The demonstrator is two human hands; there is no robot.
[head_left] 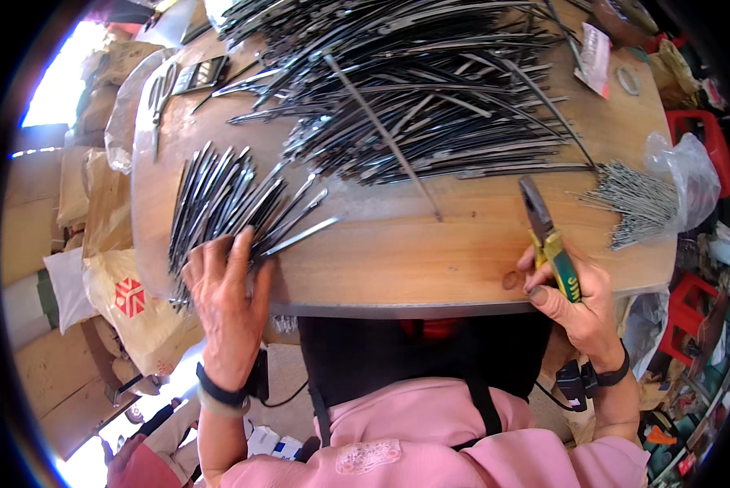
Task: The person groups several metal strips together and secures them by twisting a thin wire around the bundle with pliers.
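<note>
My left hand (228, 281) lies on a smaller pile of thin, shiny dark strips (219, 195) at the table's left front, its fingers spread over their near ends. A single strip (300, 236) sticks out to the right from beside that hand. At the right front, my right hand (576, 309) is closed around pliers (558, 259) with yellow-and-green handles. The jaws of the pliers point away from me, above the tabletop. A large heap of similar dark strips (414, 106) covers the far middle of the table.
On the wooden table (365, 264), scissors (162, 106) and a dark flat device (202, 75) lie far left. To the right, thin grey wire pieces (633, 199) spill from a clear plastic bag (690, 179). Red stools (698, 146) stand beyond the right edge; sacks (129, 285) crowd the left.
</note>
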